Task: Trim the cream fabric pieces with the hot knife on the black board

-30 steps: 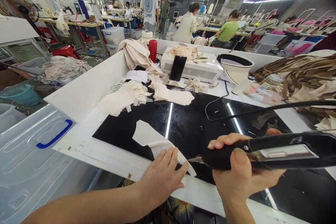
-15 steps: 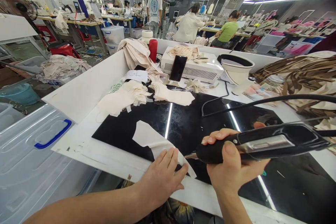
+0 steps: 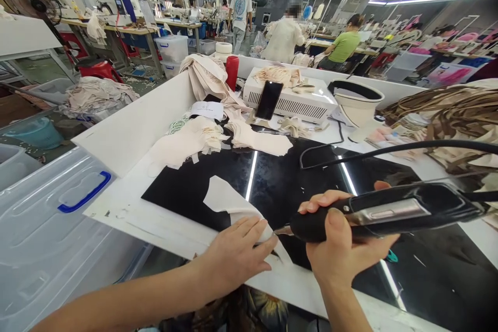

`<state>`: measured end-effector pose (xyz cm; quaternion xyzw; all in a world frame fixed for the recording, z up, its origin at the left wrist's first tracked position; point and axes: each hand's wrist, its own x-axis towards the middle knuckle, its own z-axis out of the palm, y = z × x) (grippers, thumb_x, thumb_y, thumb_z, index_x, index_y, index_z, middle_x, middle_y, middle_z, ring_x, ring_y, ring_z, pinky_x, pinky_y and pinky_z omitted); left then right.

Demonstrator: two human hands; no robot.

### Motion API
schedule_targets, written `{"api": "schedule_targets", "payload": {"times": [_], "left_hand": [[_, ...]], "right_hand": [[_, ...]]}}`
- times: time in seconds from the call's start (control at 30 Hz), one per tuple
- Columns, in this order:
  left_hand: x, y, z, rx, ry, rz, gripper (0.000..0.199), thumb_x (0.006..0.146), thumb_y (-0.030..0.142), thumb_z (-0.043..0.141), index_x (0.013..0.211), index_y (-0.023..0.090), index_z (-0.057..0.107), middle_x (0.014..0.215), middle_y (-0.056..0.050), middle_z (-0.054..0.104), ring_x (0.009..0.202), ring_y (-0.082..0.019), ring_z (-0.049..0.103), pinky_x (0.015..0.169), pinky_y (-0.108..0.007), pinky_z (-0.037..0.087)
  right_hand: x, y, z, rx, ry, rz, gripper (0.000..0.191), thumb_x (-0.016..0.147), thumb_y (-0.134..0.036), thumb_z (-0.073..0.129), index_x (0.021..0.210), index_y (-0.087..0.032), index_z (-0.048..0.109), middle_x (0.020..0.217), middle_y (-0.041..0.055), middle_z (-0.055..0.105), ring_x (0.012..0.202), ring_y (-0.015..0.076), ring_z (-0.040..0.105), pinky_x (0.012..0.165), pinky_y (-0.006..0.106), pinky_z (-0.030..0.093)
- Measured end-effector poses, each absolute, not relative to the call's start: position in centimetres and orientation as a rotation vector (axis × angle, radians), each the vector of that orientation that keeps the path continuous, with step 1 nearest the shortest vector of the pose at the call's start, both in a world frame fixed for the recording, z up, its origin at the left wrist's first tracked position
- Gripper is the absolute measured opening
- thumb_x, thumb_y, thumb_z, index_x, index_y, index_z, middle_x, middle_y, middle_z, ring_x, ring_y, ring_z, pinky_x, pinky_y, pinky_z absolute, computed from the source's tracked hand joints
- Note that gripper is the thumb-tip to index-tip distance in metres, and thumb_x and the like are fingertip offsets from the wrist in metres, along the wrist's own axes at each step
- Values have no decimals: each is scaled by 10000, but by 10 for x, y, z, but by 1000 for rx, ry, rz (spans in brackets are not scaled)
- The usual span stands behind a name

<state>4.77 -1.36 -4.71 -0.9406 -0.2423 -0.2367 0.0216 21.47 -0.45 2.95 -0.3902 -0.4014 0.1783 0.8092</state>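
Observation:
A pale cream cut piece of fabric [image 3: 227, 199] lies on the black glossy sheet near the front edge of the table. My left hand [image 3: 237, 254] rests on its near part with fingers stretched out, covering some of the cloth. My right hand [image 3: 342, 249] is wrapped around a black corded hand tool [image 3: 404, 212] with a narrow metal tip. That tip points left and meets the fabric's edge, or sits very close to it, just beside my left fingertips. Whether it touches, I cannot tell.
Two stacks of cream fabric pieces [image 3: 259, 140] lie farther back. Behind them are a phone [image 3: 269, 101], a white vented box [image 3: 299, 106] and a red cylinder [image 3: 232, 72]. The tool's black cable [image 3: 389, 151] arcs over the right side. A lidded plastic bin [image 3: 42, 238] stands left.
The view has shifted slightly. My left hand has moved a little over the fabric, while the tool's tip stays beside it. A standing person in the background has taken a step.

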Motion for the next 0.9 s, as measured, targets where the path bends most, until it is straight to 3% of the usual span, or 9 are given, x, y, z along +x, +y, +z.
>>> {"api": "schedule_targets", "payload": {"times": [0.17, 0.4, 0.9], "left_hand": [[40, -18, -46, -2933, -785, -695, 596, 893, 493, 807, 1334, 152, 594, 1403, -144, 638, 1326, -296, 606, 1141, -415, 487], [39, -16, -47, -2964, -794, -639, 657, 825, 496, 868, 1324, 165, 597, 1428, -146, 613, 1346, -320, 581, 1140, -440, 479], [38, -9, -38, -2996, -719, -431, 612, 937, 531, 743, 1387, 159, 558, 1458, -130, 581, 1350, -318, 534, 1111, -465, 462]], "right_hand": [[214, -10, 29, -832, -871, 335, 647, 788, -137, 789, 1344, -312, 509, 789, -87, 705, 562, 136, 622, 544, 328, 590], [213, -14, 29, -825, -888, 339, 634, 794, -178, 815, 1339, -301, 515, 797, -80, 705, 573, 136, 625, 554, 322, 586], [212, -14, 32, -867, -863, 362, 630, 764, -198, 807, 1314, -303, 518, 778, -87, 689, 561, 148, 613, 550, 350, 585]]}}
